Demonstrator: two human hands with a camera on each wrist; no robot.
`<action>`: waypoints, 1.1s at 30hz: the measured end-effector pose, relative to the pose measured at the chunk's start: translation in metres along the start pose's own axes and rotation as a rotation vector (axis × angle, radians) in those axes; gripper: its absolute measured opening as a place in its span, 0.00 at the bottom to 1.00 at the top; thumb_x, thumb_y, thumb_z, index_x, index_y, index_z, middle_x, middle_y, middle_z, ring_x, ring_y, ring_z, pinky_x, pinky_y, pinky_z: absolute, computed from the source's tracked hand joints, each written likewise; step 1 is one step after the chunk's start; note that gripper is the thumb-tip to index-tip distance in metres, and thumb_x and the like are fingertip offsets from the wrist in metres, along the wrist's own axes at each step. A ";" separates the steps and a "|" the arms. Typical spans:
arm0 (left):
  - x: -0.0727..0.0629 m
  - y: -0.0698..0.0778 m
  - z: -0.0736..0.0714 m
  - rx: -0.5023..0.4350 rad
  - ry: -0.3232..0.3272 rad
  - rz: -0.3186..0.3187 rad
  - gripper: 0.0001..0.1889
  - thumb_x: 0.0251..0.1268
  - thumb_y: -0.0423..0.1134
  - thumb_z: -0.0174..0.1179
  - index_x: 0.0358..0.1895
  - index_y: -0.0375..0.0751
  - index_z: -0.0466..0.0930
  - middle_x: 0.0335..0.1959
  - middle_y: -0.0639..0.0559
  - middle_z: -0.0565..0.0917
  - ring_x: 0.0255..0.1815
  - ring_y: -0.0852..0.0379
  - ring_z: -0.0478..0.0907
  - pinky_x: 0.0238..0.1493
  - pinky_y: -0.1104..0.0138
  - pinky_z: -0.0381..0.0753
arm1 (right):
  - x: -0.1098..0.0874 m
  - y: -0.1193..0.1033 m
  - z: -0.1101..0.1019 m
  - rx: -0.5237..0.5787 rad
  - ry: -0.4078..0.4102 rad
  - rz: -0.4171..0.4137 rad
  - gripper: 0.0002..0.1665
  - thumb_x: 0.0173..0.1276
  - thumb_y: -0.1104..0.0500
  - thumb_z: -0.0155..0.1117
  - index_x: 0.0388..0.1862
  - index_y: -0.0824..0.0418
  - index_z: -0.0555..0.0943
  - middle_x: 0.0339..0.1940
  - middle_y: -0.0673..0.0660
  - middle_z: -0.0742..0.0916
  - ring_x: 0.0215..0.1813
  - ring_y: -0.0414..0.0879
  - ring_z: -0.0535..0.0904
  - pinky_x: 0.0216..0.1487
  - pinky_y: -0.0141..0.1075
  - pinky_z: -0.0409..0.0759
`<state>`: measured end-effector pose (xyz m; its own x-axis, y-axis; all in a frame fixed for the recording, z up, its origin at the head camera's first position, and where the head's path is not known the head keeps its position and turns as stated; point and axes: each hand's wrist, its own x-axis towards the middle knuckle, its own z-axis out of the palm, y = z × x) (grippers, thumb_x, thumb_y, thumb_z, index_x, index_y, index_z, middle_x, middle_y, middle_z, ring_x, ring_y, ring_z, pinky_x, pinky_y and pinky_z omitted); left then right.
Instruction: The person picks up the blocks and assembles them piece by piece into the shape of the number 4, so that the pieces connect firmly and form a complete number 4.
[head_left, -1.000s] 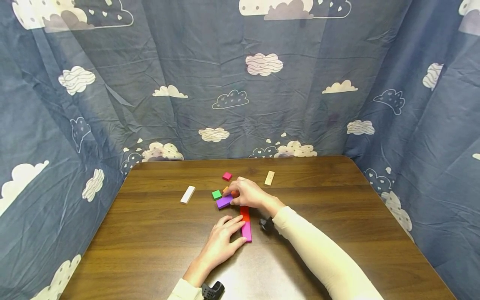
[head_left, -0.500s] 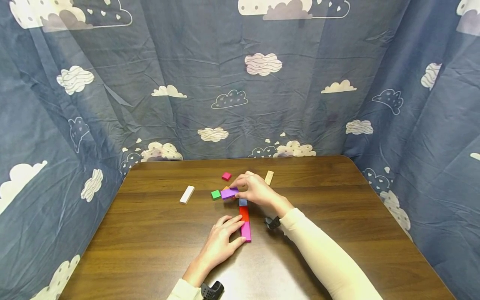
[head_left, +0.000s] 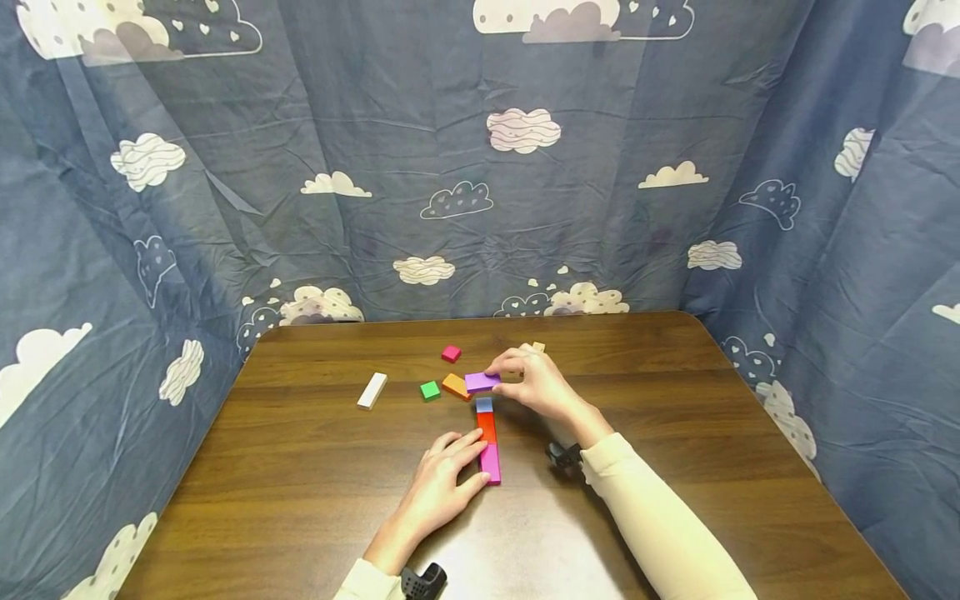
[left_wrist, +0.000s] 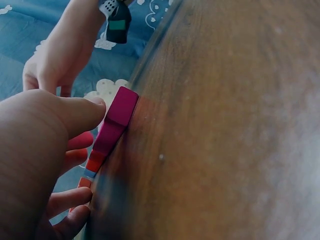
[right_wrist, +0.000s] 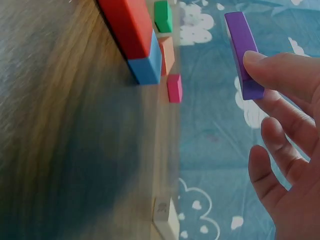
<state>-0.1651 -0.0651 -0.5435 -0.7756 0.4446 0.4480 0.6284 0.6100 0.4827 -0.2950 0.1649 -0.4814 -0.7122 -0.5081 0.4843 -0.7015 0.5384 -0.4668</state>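
Observation:
Between thumb and fingers, my right hand (head_left: 543, 385) pinches one end of a purple block (head_left: 482, 382); the right wrist view shows the purple block (right_wrist: 244, 52) held up off the table. Just below it in the head view, a straight row runs toward me: a blue block (head_left: 484, 405), a red block (head_left: 487, 427) and a magenta block (head_left: 490, 464). My left hand (head_left: 446, 483) rests at the row's left side with fingers extended, fingertips at the red and magenta blocks. Its thumb lies by the near end of the magenta block (left_wrist: 122, 106).
Left of the purple block lie an orange block (head_left: 455, 386) and a green block (head_left: 430, 391). Farther back is a pink block (head_left: 451, 354). A white block (head_left: 372, 391) lies leftward. Behind my right hand, a beige block (head_left: 538, 347) is partly hidden. A cloud-patterned curtain (head_left: 420, 167) surrounds the table.
My right hand has picked up the purple block and carried it rightward to beyond the blue block, uncovering the blue and orange blocks. My left hand stays in place.

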 end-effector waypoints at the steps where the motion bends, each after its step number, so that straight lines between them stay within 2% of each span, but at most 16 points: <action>1: 0.000 0.000 0.000 0.001 -0.001 -0.002 0.25 0.62 0.45 0.70 0.61 0.41 0.83 0.68 0.50 0.77 0.65 0.39 0.72 0.57 0.42 0.73 | -0.002 0.001 -0.001 0.008 0.010 0.002 0.15 0.55 0.59 0.80 0.44 0.51 0.91 0.43 0.42 0.88 0.46 0.40 0.77 0.47 0.38 0.74; 9: -0.001 -0.001 0.001 0.024 -0.006 -0.005 0.25 0.62 0.46 0.70 0.62 0.41 0.82 0.68 0.50 0.77 0.64 0.41 0.72 0.55 0.43 0.74 | -0.023 0.013 -0.004 0.046 0.066 0.058 0.16 0.55 0.62 0.81 0.44 0.54 0.91 0.43 0.46 0.89 0.50 0.44 0.81 0.55 0.43 0.76; 17: -0.001 0.000 0.000 0.020 -0.017 -0.013 0.26 0.63 0.47 0.69 0.62 0.42 0.82 0.68 0.50 0.77 0.65 0.41 0.71 0.56 0.44 0.74 | -0.039 0.024 -0.001 0.004 0.065 0.142 0.17 0.53 0.61 0.82 0.44 0.53 0.91 0.43 0.45 0.89 0.46 0.44 0.79 0.47 0.42 0.75; 23: -0.001 0.001 0.000 0.016 -0.011 -0.011 0.26 0.63 0.47 0.69 0.62 0.41 0.82 0.68 0.50 0.76 0.65 0.41 0.71 0.55 0.44 0.74 | -0.045 0.032 0.001 0.001 0.062 0.149 0.18 0.53 0.61 0.81 0.44 0.54 0.91 0.42 0.45 0.89 0.48 0.45 0.82 0.53 0.46 0.75; 28: -0.002 0.000 0.000 0.008 -0.017 -0.009 0.26 0.63 0.47 0.69 0.63 0.41 0.82 0.69 0.50 0.76 0.66 0.41 0.71 0.56 0.44 0.73 | -0.047 0.035 0.002 0.004 0.033 0.174 0.16 0.54 0.61 0.81 0.44 0.54 0.91 0.43 0.45 0.90 0.51 0.47 0.83 0.60 0.51 0.73; 33: -0.002 -0.002 0.000 0.026 -0.012 -0.002 0.26 0.63 0.47 0.69 0.63 0.42 0.82 0.69 0.50 0.76 0.65 0.42 0.71 0.56 0.45 0.74 | -0.048 0.036 0.003 -0.008 -0.034 0.259 0.16 0.55 0.58 0.80 0.44 0.50 0.91 0.43 0.42 0.89 0.51 0.46 0.82 0.55 0.46 0.76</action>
<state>-0.1645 -0.0670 -0.5453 -0.7775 0.4510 0.4382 0.6254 0.6273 0.4640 -0.2855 0.2069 -0.5233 -0.8686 -0.3746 0.3245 -0.4956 0.6590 -0.5658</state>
